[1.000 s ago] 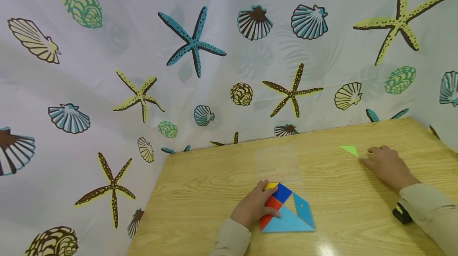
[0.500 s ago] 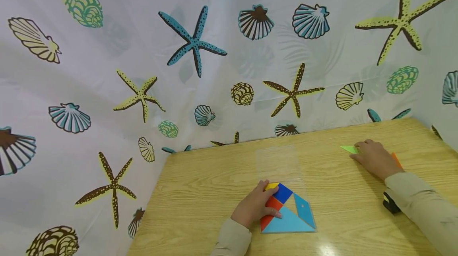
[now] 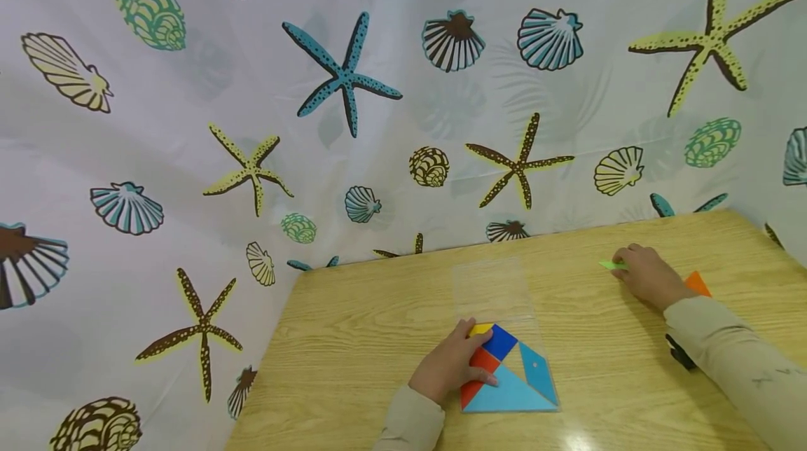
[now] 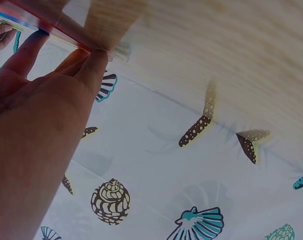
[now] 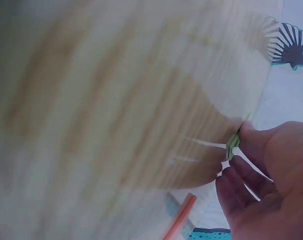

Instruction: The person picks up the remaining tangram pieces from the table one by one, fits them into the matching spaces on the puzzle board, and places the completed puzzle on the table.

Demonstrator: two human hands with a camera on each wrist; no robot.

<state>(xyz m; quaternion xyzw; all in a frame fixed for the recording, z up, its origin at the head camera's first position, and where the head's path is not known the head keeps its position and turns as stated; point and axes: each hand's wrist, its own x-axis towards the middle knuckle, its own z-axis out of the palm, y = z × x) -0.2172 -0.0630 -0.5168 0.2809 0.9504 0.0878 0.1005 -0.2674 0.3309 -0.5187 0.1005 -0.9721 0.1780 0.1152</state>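
In the head view my left hand (image 3: 441, 370) rests on tangram pieces in a clear tray frame, its fingers spread along the left side. Under and beside it are a yellow piece (image 3: 480, 328), a dark blue square (image 3: 502, 343), a red triangle (image 3: 469, 393) and a large light blue triangle (image 3: 513, 395). A blue parallelogram (image 3: 537, 374) lies on the tray's right side. Farther right, my right hand (image 3: 649, 277) pinches a light green triangle (image 3: 609, 265) between thumb and fingers. The right wrist view shows the green triangle (image 5: 232, 145) tilted on edge at the fingertips.
An orange triangle (image 3: 698, 284) lies just right of my right hand, partly behind the sleeve. A clear plastic sheet (image 3: 492, 290) extends behind the tray pieces. The wooden table (image 3: 359, 332) ends at a patterned curtain (image 3: 378, 157). A black wrist device (image 3: 681, 353) sits under the right forearm.
My right hand has moved left onto the green triangle, pinched it and tilted it up. The orange triangle has come into view behind the hand. My left hand has stayed in place.
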